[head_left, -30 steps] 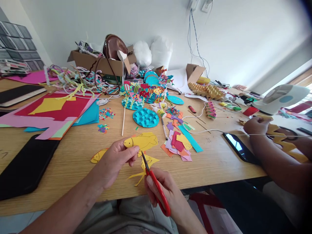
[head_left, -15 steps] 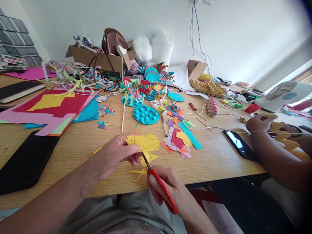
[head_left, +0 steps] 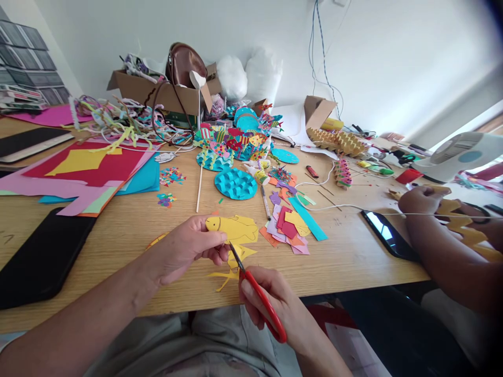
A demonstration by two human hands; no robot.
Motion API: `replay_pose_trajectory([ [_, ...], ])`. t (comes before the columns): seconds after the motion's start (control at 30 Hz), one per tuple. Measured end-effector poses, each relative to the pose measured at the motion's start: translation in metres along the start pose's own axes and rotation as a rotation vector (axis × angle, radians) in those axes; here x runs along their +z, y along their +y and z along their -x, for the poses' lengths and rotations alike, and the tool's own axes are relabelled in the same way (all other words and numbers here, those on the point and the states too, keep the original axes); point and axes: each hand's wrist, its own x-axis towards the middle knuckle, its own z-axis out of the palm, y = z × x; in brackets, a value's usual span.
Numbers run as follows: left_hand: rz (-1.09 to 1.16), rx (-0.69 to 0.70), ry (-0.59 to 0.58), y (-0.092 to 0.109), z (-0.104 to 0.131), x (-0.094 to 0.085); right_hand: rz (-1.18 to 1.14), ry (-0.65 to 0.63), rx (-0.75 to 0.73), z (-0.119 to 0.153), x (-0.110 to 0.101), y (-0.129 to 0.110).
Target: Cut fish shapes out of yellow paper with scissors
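Between its thumb and fingers, my left hand [head_left: 200, 242] pinches a yellow paper fish [head_left: 236, 229] with a drawn face and outline, its head to the left. My right hand [head_left: 271, 296] grips red-handled scissors [head_left: 265, 306]; their blades point up and left, with the tips at the paper's lower edge close to my left thumb. Yellow paper scraps [head_left: 243, 255] lie on the table just under the fish.
Paper pieces [head_left: 288, 230], a blue textured oval [head_left: 236, 184] and a pen [head_left: 266, 203] lie beyond my hands. Stacked coloured sheets [head_left: 90, 173] and a black case [head_left: 47, 259] are left. At right are a phone [head_left: 387, 235] and another person's arms [head_left: 448, 246].
The view has shifted slightly. My hands keep nearly the same pose, with the scissor tips still at the fish paper's lower edge.
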Motion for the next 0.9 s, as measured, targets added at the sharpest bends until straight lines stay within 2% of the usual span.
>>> replay_pose_trajectory([
  [0.3, 0.007, -0.050, 0.009, 0.0050, 0.0000, 0.0020, 0.009, -0.007, -0.028, 0.0001, -0.0015, 0.0007],
  [0.9, 0.002, -0.077, -0.024, 0.0014, -0.0017, -0.0010, -0.022, -0.007, -0.012, 0.0021, -0.0016, 0.0033],
])
